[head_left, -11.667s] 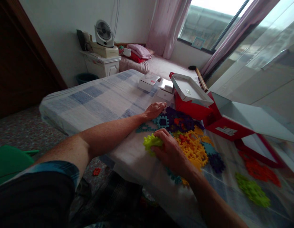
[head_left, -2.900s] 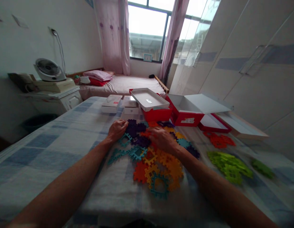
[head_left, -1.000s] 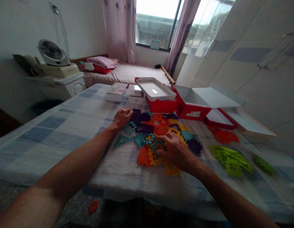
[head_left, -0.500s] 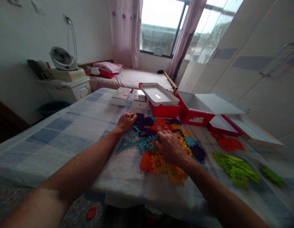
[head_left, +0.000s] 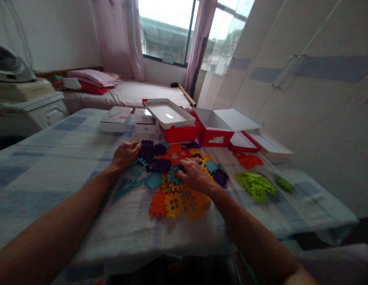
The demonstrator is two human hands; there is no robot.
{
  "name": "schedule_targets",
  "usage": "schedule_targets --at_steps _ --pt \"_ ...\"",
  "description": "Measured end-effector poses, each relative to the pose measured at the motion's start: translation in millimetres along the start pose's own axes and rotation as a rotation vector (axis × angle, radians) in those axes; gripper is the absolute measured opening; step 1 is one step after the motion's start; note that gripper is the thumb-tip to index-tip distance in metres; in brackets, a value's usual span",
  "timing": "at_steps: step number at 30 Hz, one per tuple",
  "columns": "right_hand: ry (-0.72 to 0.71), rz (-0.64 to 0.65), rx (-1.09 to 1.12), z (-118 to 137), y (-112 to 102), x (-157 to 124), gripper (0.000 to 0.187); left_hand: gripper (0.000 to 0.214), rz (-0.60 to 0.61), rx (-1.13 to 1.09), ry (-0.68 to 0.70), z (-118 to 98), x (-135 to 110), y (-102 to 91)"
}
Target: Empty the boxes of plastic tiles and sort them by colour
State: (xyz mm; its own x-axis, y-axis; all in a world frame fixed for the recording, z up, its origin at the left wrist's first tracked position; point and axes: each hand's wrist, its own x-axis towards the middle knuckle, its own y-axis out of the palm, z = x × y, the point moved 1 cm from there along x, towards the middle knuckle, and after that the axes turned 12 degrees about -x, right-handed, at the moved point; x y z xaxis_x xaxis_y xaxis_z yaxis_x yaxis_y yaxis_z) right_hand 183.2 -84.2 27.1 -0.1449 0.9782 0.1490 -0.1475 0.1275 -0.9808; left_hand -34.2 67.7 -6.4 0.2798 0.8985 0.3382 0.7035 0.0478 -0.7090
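A heap of flat interlocking plastic tiles lies on the checked tablecloth (head_left: 53, 158): purple tiles (head_left: 151, 152), teal tiles (head_left: 152, 181), orange tiles (head_left: 158, 205) and yellow tiles (head_left: 174, 202). My left hand (head_left: 124, 155) rests at the heap's left edge. Its fingers are loosely bent and their tips touch the purple tiles without gripping anything. My right hand (head_left: 195, 177) lies on the middle of the heap, fingers closed on a teal tile (head_left: 173, 176).
Separate groups of green tiles (head_left: 255, 185) and red-orange tiles (head_left: 247, 160) lie to the right. Behind the heap stand a red box (head_left: 179, 133) under a white tray lid (head_left: 168, 113), an open red box (head_left: 213, 136) and white boxes (head_left: 115, 120). The table's front edge is close.
The view has swung to the right. My right hand has shifted slightly on the heap and now grips a teal tile. My left hand has stayed at the purple tiles.
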Motion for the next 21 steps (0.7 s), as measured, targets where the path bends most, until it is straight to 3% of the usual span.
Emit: schedule_targets --at_steps 5,13,18,21 --pt "0.081 -0.011 0.058 -6 -1 1 0.011 0.047 0.019 -0.020 0.012 8 4 1.2" --pt "0.099 -0.109 0.309 -18 -11 -1 0.014 0.044 -0.002 0.007 0.002 -5 -2 -1.7" --pt "-0.046 -0.055 0.362 13 -16 3 0.013 0.038 -0.046 -0.009 -0.013 -8 -2 -1.6" --pt "-0.215 0.018 0.213 40 -8 8 0.012 0.037 -0.061 -0.043 -0.022 -8 -2 -1.3"
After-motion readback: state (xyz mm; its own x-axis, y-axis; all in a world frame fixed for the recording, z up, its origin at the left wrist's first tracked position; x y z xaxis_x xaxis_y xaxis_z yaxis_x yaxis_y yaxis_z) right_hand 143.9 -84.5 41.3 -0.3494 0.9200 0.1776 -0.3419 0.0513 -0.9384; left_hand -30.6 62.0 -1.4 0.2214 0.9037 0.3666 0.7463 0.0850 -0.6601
